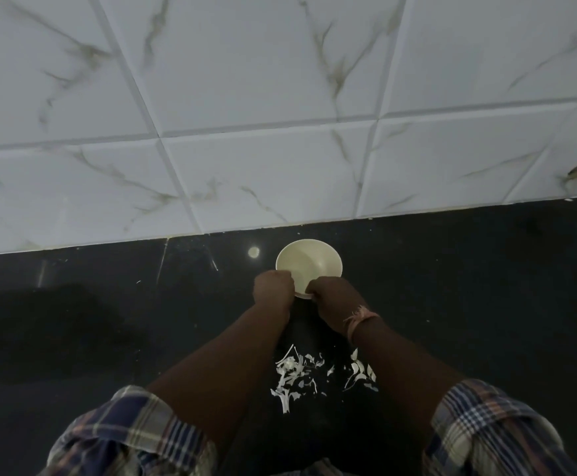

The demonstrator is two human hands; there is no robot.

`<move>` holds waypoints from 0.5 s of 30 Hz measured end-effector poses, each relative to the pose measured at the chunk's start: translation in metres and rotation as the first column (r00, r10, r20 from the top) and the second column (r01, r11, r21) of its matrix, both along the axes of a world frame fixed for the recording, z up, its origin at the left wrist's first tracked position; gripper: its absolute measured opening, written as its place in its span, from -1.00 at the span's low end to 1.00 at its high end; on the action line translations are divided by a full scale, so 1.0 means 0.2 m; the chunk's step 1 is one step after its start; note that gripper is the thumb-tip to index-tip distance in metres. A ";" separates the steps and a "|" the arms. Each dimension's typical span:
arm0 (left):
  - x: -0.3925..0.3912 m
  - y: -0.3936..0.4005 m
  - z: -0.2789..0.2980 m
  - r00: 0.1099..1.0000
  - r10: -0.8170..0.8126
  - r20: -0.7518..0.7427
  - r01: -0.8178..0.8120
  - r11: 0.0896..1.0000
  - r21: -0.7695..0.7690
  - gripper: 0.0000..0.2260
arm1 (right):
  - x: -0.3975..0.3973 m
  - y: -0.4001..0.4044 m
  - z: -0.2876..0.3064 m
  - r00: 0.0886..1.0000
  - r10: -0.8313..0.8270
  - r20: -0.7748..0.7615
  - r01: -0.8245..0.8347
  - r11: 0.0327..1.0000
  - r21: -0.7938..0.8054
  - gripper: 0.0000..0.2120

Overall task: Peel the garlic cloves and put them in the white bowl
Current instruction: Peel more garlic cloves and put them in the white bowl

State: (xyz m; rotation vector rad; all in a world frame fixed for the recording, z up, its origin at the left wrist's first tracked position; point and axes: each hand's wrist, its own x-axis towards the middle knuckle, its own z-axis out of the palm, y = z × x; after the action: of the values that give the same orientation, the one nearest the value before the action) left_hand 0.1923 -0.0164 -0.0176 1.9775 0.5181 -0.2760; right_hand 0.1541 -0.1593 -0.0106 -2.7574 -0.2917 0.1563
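Note:
The white bowl (309, 261) stands on the black counter close to the tiled wall, and the part of its inside that shows looks bare. My left hand (273, 288) is curled into a fist over the bowl's near left rim. My right hand (333, 298), with a thread band at the wrist, has curled fingers at the near rim. The backs of both hands face me, so whatever they hold is hidden. No garlic clove is visible. Papery white garlic peels (294, 376) lie scattered on the counter between my forearms.
The black counter (469, 304) runs left and right of the bowl. A white marble-patterned tile wall (280, 115) rises right behind it. A bright light reflection (253, 251) shines left of the bowl. More peels (361, 371) lie by my right forearm.

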 end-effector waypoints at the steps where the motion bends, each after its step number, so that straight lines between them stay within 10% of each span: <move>1: -0.02 -0.01 0.02 0.996 0.094 -0.002 -0.093 0.992 -0.088 -0.75 | -0.02 0.00 0.00 1.000 -0.001 -0.002 0.001 0.999 0.034 -0.73; 11: -0.20 -0.05 0.03 0.959 0.261 0.108 -0.235 0.949 -0.209 -0.76 | -0.23 -0.13 -0.03 0.907 -0.348 0.237 0.218 0.870 0.443 -0.82; 15: -0.33 -0.11 0.02 0.977 0.161 0.137 -0.149 0.985 -0.092 -0.85 | -0.46 -0.26 -0.16 0.870 -0.492 -0.031 0.456 0.779 0.431 -0.85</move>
State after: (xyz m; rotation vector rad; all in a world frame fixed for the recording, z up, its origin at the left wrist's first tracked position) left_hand 0.1257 -0.0381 -0.0143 1.8505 0.5555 -0.0548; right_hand 0.0613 -0.2119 -0.0423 -2.3069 0.3269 -0.1431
